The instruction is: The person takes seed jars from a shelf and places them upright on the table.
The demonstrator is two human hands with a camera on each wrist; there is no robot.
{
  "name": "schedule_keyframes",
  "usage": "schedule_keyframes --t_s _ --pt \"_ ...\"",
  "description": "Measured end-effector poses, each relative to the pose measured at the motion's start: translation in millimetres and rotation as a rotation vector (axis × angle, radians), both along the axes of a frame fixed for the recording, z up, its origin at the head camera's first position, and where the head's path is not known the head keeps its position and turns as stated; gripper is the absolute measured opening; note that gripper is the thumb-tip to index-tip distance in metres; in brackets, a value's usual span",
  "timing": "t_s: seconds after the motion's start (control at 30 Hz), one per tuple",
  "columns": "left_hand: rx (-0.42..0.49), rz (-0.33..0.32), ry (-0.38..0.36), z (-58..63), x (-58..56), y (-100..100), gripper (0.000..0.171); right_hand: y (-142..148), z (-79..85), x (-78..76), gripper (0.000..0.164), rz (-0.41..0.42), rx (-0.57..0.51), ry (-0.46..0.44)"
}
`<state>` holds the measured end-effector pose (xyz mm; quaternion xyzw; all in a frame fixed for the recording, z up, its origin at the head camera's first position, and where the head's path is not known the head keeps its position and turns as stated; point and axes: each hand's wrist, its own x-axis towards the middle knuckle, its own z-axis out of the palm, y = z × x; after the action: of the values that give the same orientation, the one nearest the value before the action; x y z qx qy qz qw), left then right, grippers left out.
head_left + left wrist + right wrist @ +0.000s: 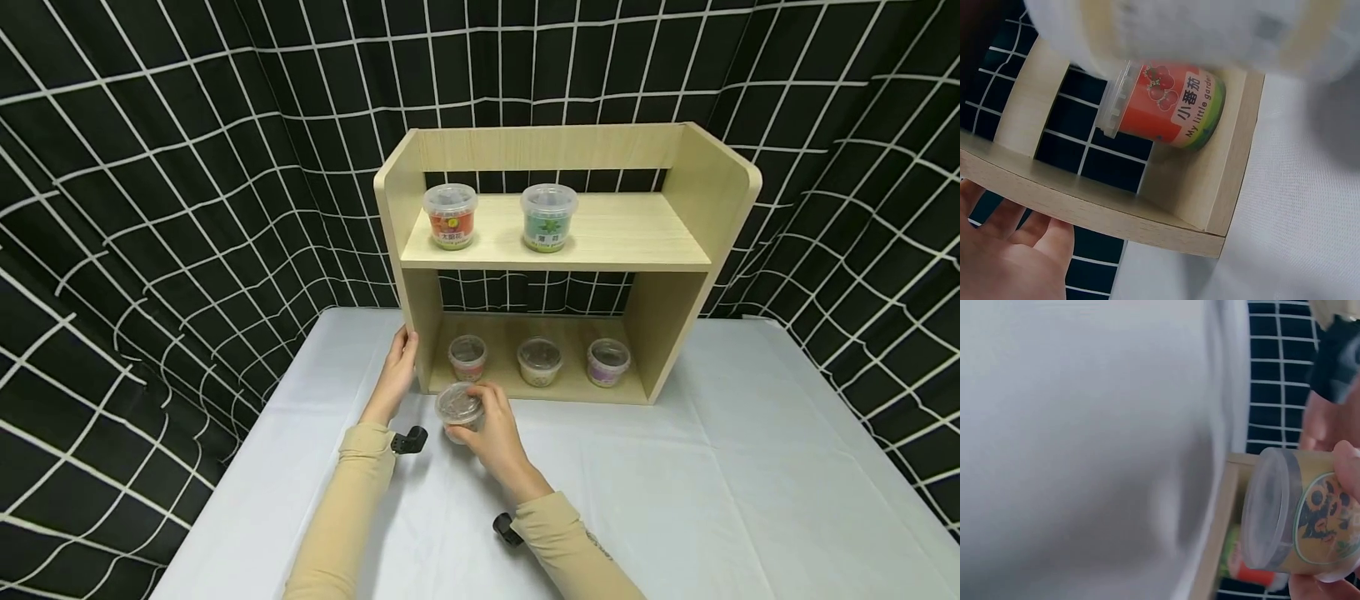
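My right hand grips a small clear-lidded plastic tub just in front of the shelf's lower left. In the right wrist view the tub lies sideways, showing a tan label with sunflowers, the thumb on its side. My left hand touches the outside of the wooden shelf's left side panel; the left wrist view has its fingers against that panel. Closest on the lower board stands a red-labelled tub, with tomatoes printed on it in the left wrist view.
Further along the lower board are a cream-labelled tub and a purple-labelled tub. The upper board bears an orange-red tub and a green tub. White cloth covers the table; black gridded curtain surrounds it.
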<state>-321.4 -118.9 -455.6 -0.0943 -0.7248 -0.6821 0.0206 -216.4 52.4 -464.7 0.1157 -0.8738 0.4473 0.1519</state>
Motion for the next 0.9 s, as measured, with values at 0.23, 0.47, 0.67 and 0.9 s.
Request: schedule_keyframes --t_s 0.23,0.47,0.67,0.9 --pt "0.011 0.019 0.021 -0.5 0.1 0 0.055 -7 -10.0 -0.7 0.065 -0.027 0.016 -0.008" --pt "-0.001 0.034 0.040 -0.1 1.0 2 0.052 -8 -15.5 -1.5 0.066 -0.041 0.044 -0.016" --pt "-0.026 0.022 0.025 8.8 9.1 3 0.046 -8 -16.5 -3.2 0.066 -0.040 0.060 0.025" --pt "-0.039 0.049 0.039 3.9 6.1 4 0.048 -10 -17.7 -8.2 0.066 -0.062 0.030 0.007"
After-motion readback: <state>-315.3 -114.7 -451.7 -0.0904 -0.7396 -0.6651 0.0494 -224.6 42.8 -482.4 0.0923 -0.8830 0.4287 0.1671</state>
